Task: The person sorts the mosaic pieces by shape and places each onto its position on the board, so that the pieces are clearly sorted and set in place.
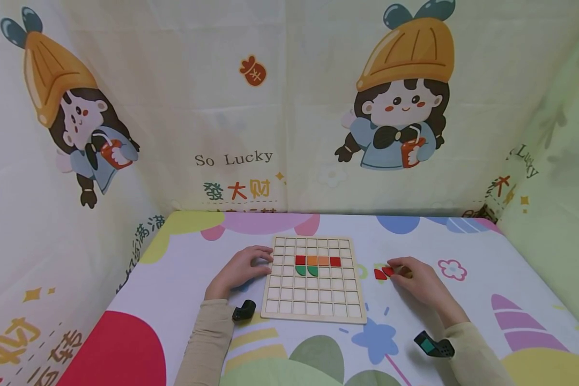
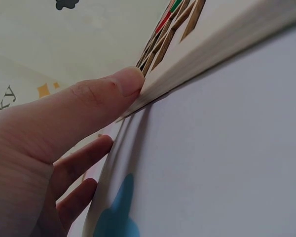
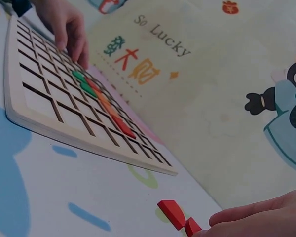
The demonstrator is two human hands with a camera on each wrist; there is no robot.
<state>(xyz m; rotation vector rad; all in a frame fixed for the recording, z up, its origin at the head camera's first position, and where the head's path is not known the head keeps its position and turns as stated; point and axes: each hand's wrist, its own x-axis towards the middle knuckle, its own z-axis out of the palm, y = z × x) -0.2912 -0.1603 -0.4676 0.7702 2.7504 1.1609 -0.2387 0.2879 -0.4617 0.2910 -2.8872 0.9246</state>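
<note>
A wooden grid board (image 1: 313, 318) lies flat on the table. One of its rows bears two red squares (image 1: 335, 261) with orange squares (image 1: 318, 261) between them; green quarter-round pieces (image 1: 306, 271) sit just below. My left hand (image 1: 243, 271) rests against the board's left edge, its thumb (image 2: 108, 91) touching the side and its other fingers loosely extended. Right of the board, my right hand (image 1: 417, 279) pinches a small red piece (image 1: 387, 271) at its fingertips, partly hidden by them. Beside that piece lies another red piece (image 1: 379, 274) with a curved edge.
The table is covered by a cloth (image 1: 198, 241) printed with colourful shapes. Patterned fabric walls (image 1: 313, 107) stand behind it and at both sides. A dark wrist device (image 1: 244, 311) is on the left sleeve, another dark device (image 1: 434, 344) on the right.
</note>
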